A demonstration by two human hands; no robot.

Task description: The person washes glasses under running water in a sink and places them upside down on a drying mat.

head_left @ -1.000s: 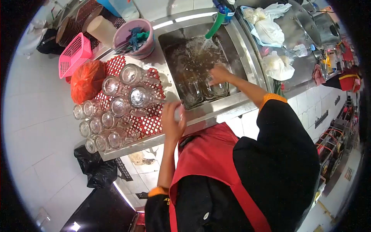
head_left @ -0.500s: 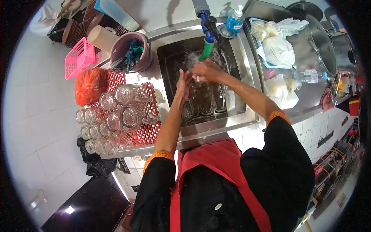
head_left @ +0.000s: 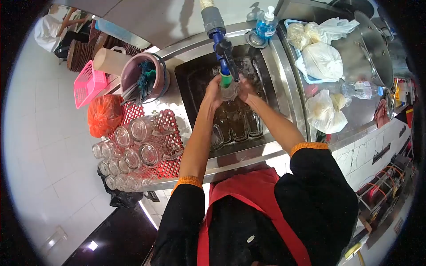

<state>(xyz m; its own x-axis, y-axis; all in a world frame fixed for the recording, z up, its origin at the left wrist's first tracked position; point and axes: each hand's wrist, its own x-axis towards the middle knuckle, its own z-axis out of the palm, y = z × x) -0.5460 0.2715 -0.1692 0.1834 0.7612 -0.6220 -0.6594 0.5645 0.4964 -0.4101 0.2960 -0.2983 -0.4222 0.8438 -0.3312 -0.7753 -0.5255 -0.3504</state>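
Under the green tap hose [head_left: 226,80], a clear glass [head_left: 229,92] is held between both hands. My left hand [head_left: 214,92] has its fingers around the glass's left side, and my right hand [head_left: 246,88] is closed on its right side. Water in the sink [head_left: 191,73] covers part of several glass mugs [head_left: 237,126] lying nearer to me. To the left, several upside-down glass mugs [head_left: 151,153] stand on a red perforated mat [head_left: 171,128].
A pink bucket [head_left: 142,77], a pink basket [head_left: 89,84] and an orange bag [head_left: 104,116] are at the left. Behind the sink stands a blue soap bottle [head_left: 266,26]. White bags [head_left: 321,62] and a plastic bottle [head_left: 359,90] lie at the right.
Both hands have come together under the tap with a glass between them. My left hand came from the counter edge into the sink. The view has shifted.
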